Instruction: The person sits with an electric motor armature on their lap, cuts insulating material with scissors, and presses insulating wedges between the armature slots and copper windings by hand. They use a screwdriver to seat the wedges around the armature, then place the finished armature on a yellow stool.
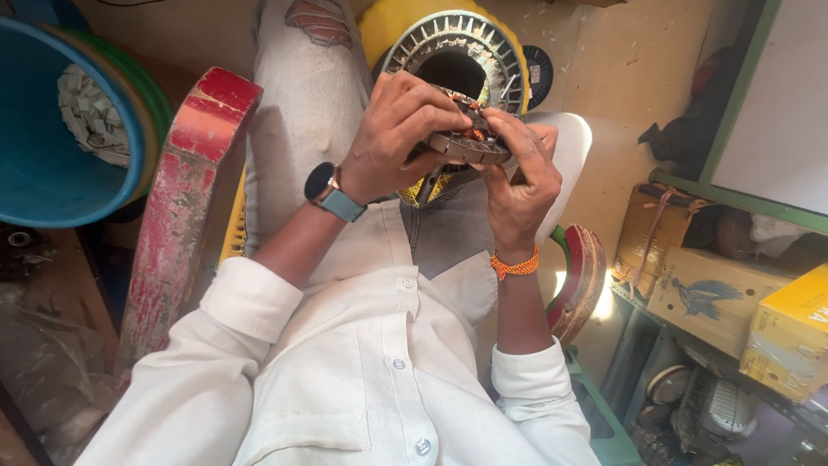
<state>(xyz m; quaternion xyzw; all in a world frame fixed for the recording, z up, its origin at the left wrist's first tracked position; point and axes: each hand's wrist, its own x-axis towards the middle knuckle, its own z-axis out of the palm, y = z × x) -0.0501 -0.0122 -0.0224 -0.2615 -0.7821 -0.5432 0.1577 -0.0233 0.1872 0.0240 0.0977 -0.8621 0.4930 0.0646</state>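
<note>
Head view: stator (pixel 466 142), slotted metal ring, held above the lap. Left hand (pixel 392 138) curls closed over its top edge; right hand (pixel 522 177) clamps its right side. Orange-copper winding fills only a few slots; most look bare. Second ring (pixel 455 52) lies beyond the stator.

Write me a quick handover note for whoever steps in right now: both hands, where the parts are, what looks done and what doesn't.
Left hand: gripping the round slotted motor stator from above, over the lap.
Right hand: gripping the stator's other edge, fingers on its rim.
Stator: held tilted between both hands; copper-orange winding shows at one spot, the visible slots look mostly bare.
Second, larger stator ring: on the floor past the knees, untouched.
Blue tub to the left holds small pale pieces.
Done: little winding visible. Left: most slots, as far as can be seen.
</note>
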